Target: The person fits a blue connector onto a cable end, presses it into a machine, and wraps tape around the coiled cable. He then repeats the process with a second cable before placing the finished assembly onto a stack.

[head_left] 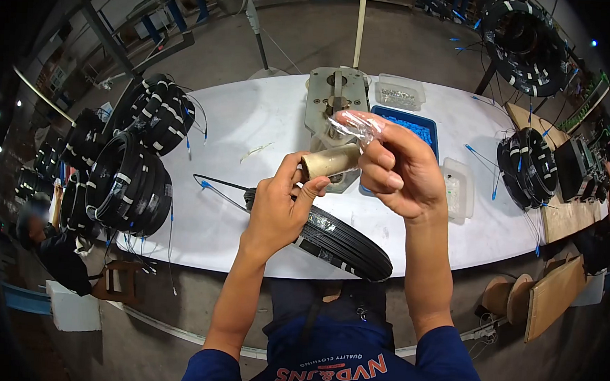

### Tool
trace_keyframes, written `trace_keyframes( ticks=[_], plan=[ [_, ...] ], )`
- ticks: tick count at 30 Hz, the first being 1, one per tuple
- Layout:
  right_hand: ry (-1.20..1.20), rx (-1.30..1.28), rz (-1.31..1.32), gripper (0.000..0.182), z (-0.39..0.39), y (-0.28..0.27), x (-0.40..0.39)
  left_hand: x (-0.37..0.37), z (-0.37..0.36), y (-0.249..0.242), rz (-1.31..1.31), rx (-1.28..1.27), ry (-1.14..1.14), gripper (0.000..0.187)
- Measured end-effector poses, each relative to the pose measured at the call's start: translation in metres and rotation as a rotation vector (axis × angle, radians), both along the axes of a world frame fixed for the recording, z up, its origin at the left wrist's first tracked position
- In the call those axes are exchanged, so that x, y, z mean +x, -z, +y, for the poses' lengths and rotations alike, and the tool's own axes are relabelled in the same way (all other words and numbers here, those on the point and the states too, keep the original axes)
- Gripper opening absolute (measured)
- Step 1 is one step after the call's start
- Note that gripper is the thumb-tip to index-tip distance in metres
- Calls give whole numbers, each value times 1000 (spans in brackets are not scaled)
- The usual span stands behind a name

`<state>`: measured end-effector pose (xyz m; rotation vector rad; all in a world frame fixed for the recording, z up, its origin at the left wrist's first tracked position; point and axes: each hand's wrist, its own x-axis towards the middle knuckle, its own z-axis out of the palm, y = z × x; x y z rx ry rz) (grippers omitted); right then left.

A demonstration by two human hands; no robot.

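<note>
My left hand point(281, 204) is closed around a beige roll of clear film point(331, 161), with the dark hollow end of its core facing left. At the roll's other end, my right hand point(404, 169) is closed, pinching crumpled, shiny clear film point(361, 124) between thumb and fingers. Whether that film is still joined to the roll is hard to see. Below my hands a coil of black cable point(347, 244) lies on the white table point(225, 128), wrapped in places with clear film. Its blue-tipped end point(207, 185) sticks out to the left.
A metal bench press point(338, 89) stands behind my hands. Beside it are a blue tray of blue parts point(409, 120) and clear plastic boxes point(400, 93). Stacked black cable coils point(129, 185) fill the left end; more coils point(527, 164) stand right. Another person point(57, 250) is at far left.
</note>
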<state>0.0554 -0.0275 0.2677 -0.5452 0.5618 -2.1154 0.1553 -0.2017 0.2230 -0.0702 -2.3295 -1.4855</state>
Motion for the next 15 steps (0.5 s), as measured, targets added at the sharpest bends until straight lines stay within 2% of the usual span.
trace_keyframes(
  ticks=[3,5,8,10,15],
  plan=[
    [33,56,75,42,5,1,11,-1,0,-1,-14,2,-34,38],
    [36,99,32,40,9,2,21,-3,-2,0,-8,5,-50,39],
    [22,100,37,39,19,13,32,-4,-4,0,-19,0,-74,40],
    [74,253,19,36,23,20,35,-6,-5,5,14,17,-83,41],
    [47,281,34,32,28,51,28,-9,-7,9,70,27,-103,44]
  ],
)
